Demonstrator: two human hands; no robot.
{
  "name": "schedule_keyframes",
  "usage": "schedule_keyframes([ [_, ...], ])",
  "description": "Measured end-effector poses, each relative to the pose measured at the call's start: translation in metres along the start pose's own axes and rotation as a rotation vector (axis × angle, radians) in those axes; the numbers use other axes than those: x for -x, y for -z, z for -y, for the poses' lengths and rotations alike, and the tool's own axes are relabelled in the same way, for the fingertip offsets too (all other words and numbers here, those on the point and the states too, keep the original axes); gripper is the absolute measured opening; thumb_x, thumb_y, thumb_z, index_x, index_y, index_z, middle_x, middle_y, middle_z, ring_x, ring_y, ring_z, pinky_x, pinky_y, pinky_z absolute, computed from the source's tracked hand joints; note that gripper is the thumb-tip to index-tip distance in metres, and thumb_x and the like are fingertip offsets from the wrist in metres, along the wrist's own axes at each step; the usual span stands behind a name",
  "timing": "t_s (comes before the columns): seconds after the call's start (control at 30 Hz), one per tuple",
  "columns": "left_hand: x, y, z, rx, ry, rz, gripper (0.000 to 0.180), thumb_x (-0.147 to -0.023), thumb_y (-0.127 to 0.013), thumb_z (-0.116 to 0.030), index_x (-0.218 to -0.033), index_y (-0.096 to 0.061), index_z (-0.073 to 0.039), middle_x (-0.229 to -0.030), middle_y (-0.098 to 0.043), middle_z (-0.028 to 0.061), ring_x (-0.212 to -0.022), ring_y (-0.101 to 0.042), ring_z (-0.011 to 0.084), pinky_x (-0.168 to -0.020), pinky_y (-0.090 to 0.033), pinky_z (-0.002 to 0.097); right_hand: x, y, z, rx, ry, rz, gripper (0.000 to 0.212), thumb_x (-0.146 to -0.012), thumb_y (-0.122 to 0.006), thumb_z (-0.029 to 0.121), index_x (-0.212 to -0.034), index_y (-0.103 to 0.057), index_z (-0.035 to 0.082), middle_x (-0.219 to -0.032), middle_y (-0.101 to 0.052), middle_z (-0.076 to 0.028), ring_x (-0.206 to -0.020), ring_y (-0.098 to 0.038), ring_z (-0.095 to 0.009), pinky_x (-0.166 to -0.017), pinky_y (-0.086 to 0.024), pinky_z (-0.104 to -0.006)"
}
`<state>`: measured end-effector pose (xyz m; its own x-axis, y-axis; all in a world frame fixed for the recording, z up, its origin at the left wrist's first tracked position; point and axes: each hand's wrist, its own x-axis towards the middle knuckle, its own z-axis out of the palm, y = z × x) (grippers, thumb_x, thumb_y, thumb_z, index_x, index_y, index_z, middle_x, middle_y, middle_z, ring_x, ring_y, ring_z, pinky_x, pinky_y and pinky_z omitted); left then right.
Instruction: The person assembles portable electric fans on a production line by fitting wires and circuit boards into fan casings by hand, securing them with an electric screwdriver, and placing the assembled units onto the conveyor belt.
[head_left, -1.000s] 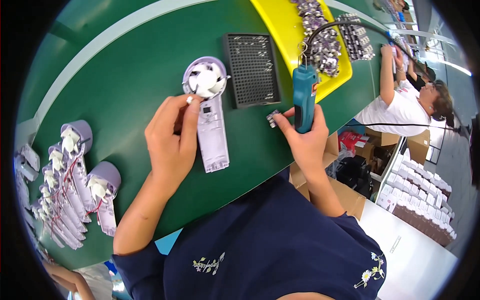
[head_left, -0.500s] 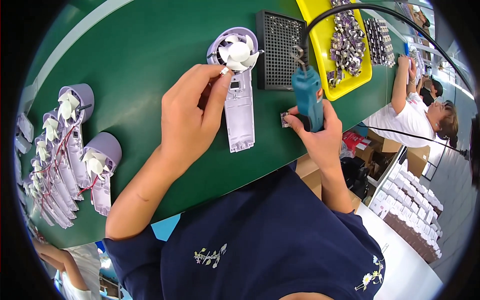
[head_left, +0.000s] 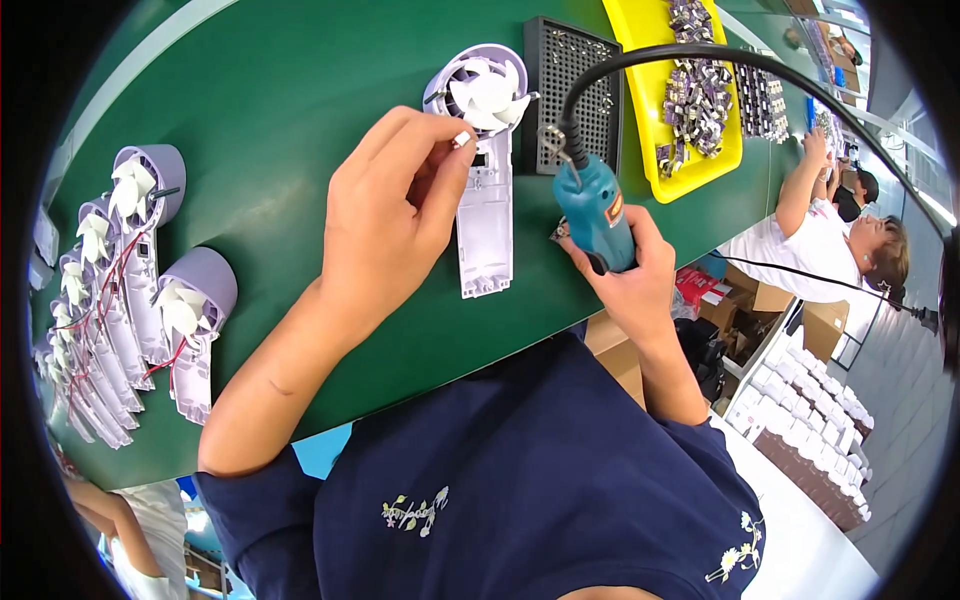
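My left hand [head_left: 380,215] pinches a small white plastic piece [head_left: 462,139] between thumb and forefinger. It hovers just over the left side of a pale lilac handheld-fan half-shell [head_left: 486,245], which lies on the table with its white fan blades [head_left: 488,95] at the far end. To the right of that shell, my right hand [head_left: 640,285] is wrapped round a teal electric screwdriver [head_left: 603,222]. A small circuit board [head_left: 560,232] shows at the right thumb and fingertips, mostly hidden. The screwdriver's cable end and metal hook point away from me.
On the green table [head_left: 270,110], several fan shells [head_left: 150,225] with red wires stand at the left. A black perforated tray [head_left: 575,100] holds small screws beside a yellow tray [head_left: 655,180] of circuit boards. The black cable [head_left: 745,52] arches over the right side. Another person [head_left: 800,230] sits at the right.
The screwdriver has tilted, its cable end swinging left, and my right hand has turned with it. My left hand remains over the fan shell, still pinching the white piece.
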<state>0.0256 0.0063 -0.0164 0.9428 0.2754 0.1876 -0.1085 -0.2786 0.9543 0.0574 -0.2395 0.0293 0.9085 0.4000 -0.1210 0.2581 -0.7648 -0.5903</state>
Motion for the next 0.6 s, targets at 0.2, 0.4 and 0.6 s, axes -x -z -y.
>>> schedule_keyframes([
  [0.2, 0.0, -0.001, 0.004, 0.024, -0.01, -0.003, 0.008, -0.093, -0.065, 0.002, -0.101, -0.066, 0.003, -0.092, -0.062, 0.0055, -0.071, -0.061, 0.0096, -0.056, -0.05, 0.0233, -0.021, 0.003, 0.03, -0.419, 0.014, -0.126, 0.031, -0.079, -0.079, -0.004, -0.105, -0.062, -0.001, -0.093, -0.075, -0.007, -0.07, -0.063, -0.006, -0.064, -0.048, -0.0213],
  [0.4, 0.003, 0.003, 0.001, 0.027, 0.055, 0.028, 0.011, -0.093, -0.063, 0.003, -0.104, -0.065, 0.006, -0.099, -0.063, 0.0086, -0.078, -0.067, 0.0143, -0.06, -0.059, 0.026, -0.054, -0.024, 0.049, -0.443, 0.168, -0.019, 0.033, -0.081, -0.078, -0.006, -0.109, -0.061, 0.0, -0.095, -0.073, -0.006, -0.084, -0.067, -0.009, -0.074, -0.053, -0.0229],
  [0.6, 0.002, 0.0, 0.002, 0.035, -0.011, -0.02, 0.01, -0.092, -0.064, 0.001, -0.102, -0.068, 0.001, -0.094, -0.065, 0.0112, -0.069, -0.067, 0.0234, -0.06, -0.055, 0.0311, -0.06, -0.025, 0.059, -0.322, 0.108, 0.073, 0.031, -0.083, -0.078, -0.003, -0.109, -0.061, -0.001, -0.095, -0.073, -0.005, -0.089, -0.069, -0.011, -0.082, -0.056, -0.026],
])
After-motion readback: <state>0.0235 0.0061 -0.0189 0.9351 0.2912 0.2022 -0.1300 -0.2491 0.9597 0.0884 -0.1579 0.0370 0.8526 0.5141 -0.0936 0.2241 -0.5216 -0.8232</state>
